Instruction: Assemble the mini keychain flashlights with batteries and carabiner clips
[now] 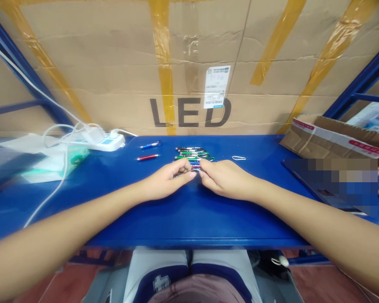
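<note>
Both hands meet over the middle of a blue table [183, 219]. My left hand [173, 179] is closed in a pinch on a small item with a red and white cord, mostly covered by the fingers. My right hand [222, 179] pinches the other side of the same small item. Just beyond the fingers, several black and green pen-like sticks [189, 154] lie in a row. To their left are a red stick [148, 158] and a blue stick [150, 145]. A white cord loop [238, 158] lies to the right of the row.
A white power strip [105, 142] with cables and a green-white packet [76, 160] sit at the left. At the right are an open cardboard box [322, 139] and a dark flat object [303, 181]. A large carton [113, 63] marked LED stands behind the table.
</note>
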A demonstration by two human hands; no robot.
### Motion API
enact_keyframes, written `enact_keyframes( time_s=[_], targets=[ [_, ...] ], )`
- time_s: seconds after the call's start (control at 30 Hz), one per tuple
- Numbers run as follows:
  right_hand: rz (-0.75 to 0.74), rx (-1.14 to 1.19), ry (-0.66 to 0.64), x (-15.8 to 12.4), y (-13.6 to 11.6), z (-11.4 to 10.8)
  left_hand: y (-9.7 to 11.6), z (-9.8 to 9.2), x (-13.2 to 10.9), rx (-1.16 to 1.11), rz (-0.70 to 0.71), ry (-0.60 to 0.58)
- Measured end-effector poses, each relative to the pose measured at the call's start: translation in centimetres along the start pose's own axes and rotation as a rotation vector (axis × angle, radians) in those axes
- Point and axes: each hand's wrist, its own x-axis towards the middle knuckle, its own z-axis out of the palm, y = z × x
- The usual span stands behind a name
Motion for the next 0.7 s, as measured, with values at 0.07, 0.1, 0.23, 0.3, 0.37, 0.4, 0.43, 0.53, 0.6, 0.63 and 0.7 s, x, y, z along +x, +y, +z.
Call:
enact_keyframes(
  time_s=[0.07,0.1,0.23,0.3,0.37,0.4,0.43,0.53,0.6,0.63,0.7],
  targets=[
    [0.024,-0.008,0.014,0.1,-0.1,0.1,0.0,0.1,0.0,-0.075,-0.025,-0.011],
    [0.031,-0.016,0.024,0.1,-0.2,0.2,0.0,0.2,0.0,-0.121,-0.044,-0.025],
    [0.021,-0.052,0.049,0.1,-0.3,0.5,-0.2,0.2,0.2,-0.249,-0.112,-0.051],
    [-0.002,-0.065,0.054,0.2,-0.4,0.7,-0.2,0.2,0.3,-0.281,-0.143,-0.043],
    [-0.032,-0.07,0.063,0.2,-0.5,0.8,-0.1,0.1,0.4,-0.31,-0.173,-0.065],
    [-0.043,-0.068,0.066,0.1,-0.5,0.9,0.0,0.1,0.4,-0.322,-0.179,-0.084],
    [-0.047,-0.067,0.067,0.1,-0.6,0.9,0.0,0.1,0.4,-0.329,-0.175,-0.101],
    [-0.002,-0.053,0.071,0.2,-0.7,0.9,0.1,0.0,0.4,-0.289,-0.143,-0.109],
    [0.061,-0.032,0.092,0.3,-0.4,0.7,0.1,-0.2,0.3,-0.215,-0.157,-0.095],
    [0.099,-0.018,0.102,0.3,-0.1,0.6,0.1,-0.4,0.4,-0.17,-0.165,-0.087],
    [0.192,0.011,0.095,0.4,0.8,0.2,-0.1,-1.0,0.5,-0.066,-0.143,-0.053]
  ],
)
